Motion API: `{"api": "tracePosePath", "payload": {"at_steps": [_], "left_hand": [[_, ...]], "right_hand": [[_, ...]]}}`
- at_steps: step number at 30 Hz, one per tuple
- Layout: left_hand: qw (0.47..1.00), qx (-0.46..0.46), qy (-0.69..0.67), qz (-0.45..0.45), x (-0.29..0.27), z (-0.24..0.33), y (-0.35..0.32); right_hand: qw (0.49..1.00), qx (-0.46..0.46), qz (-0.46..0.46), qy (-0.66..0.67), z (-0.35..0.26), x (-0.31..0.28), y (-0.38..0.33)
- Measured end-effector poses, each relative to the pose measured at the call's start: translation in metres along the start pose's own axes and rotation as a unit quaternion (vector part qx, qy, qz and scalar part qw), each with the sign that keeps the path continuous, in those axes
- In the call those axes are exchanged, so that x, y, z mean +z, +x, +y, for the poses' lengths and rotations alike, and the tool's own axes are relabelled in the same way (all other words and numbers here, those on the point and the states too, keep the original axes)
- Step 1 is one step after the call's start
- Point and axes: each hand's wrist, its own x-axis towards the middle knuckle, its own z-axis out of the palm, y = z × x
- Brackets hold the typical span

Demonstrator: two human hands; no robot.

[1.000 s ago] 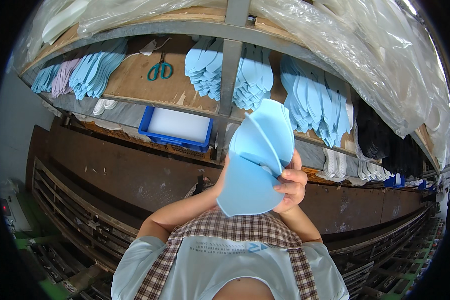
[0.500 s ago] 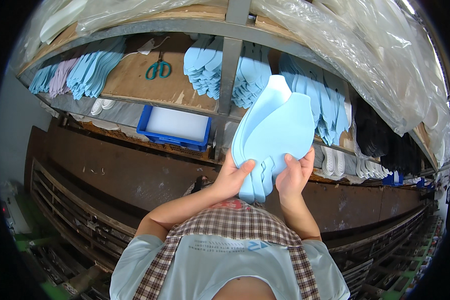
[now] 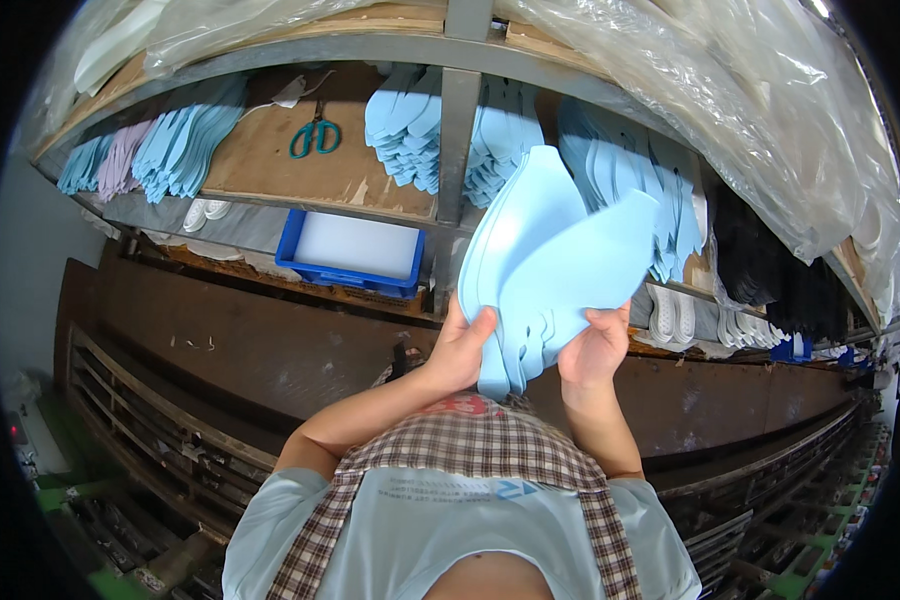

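Note:
Between my hands, in front of the shelf, is a fanned stack of light blue, smooth, flexible cut pieces (image 3: 515, 230), apparently foam, with rounded bodies and narrow notched ends toward me. My left hand (image 3: 458, 350) is closed on the stack's left edge, thumb on top. My right hand (image 3: 595, 350) pinches the top light blue piece (image 3: 580, 260) by its right edge, thumb above and fingers beneath. That piece is swung out to the right, its far tip apart from the others. Their narrow ends still overlap close to my apron.
Ahead, a wooden shelf (image 3: 310, 185) bears teal-handled scissors (image 3: 315, 138) and piles of similar blue pieces (image 3: 405, 125). Below stands a blue bin (image 3: 350, 280) with a white inside. A metal post (image 3: 458, 145) divides the shelf. Clear plastic sheeting (image 3: 690, 100) hangs at upper right.
The top blue piece has turned and shifted rightward, widening the gap at the far tips. My right hand has moved slightly right with it; my left hand keeps its hold.

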Motion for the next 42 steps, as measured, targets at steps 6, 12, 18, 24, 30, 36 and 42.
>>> {"api": "tracePosePath", "payload": {"at_steps": [6, 12, 18, 24, 30, 36, 42], "left_hand": [[1.0, 0.002, 0.025, -0.016, -0.006, -0.004, -0.001], [0.979, 0.023, 0.195, -0.063, -0.013, -0.004, 0.0], [0.99, -0.018, 0.142, 0.011, -0.007, -0.013, -0.001], [0.999, -0.026, 0.043, 0.007, -0.009, -0.02, -0.001], [0.998, -0.026, 0.05, -0.01, -0.012, -0.022, -0.001], [0.998, -0.029, 0.054, -0.003, -0.007, -0.02, -0.002], [0.998, -0.017, 0.06, -0.006, -0.002, -0.017, -0.003]], "right_hand": [[0.998, 0.025, 0.007, 0.063, -0.004, -0.009, -0.001], [0.999, -0.021, 0.034, 0.01, -0.001, -0.013, -0.005], [0.997, -0.035, 0.065, -0.004, 0.003, -0.013, -0.011], [0.987, -0.134, -0.066, -0.065, 0.006, -0.023, -0.016], [0.974, -0.168, -0.132, -0.07, 0.007, -0.028, -0.014], [0.974, -0.176, -0.114, -0.089, 0.004, -0.028, -0.018], [0.976, -0.168, -0.021, -0.14, 0.003, -0.026, -0.025]]}}
